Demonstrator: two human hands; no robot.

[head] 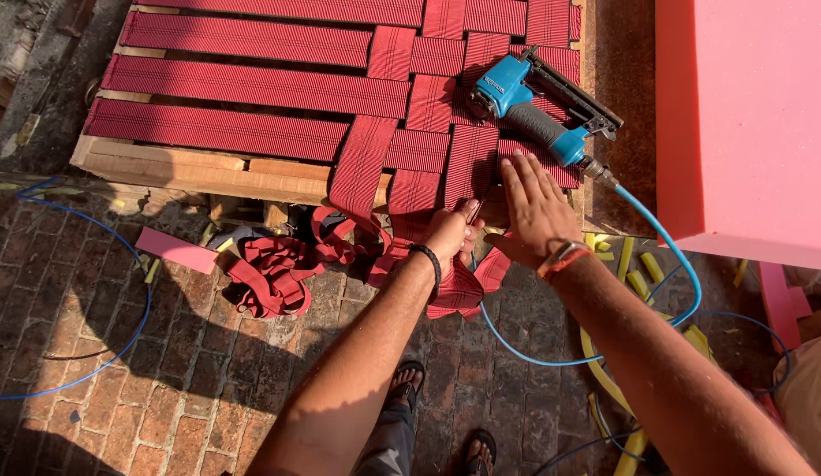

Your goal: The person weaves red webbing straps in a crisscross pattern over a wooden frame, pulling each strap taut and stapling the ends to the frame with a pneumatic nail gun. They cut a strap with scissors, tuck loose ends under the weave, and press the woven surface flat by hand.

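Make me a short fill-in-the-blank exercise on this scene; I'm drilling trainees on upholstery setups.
1. The webbing straps woven across the wooden frame are ____ in colour.
2. The blue staple gun lies on the ____.
3. The left hand grips a ____ end.
4. The right hand lies ____, fingers spread.

Missing: red; webbing; strap; flat

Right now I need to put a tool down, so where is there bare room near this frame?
Bare brick floor left of the loose webbing pile, inside the blue hose loop. Crowded: woven webbing around the staple gun, under both hands (left hand, right hand).
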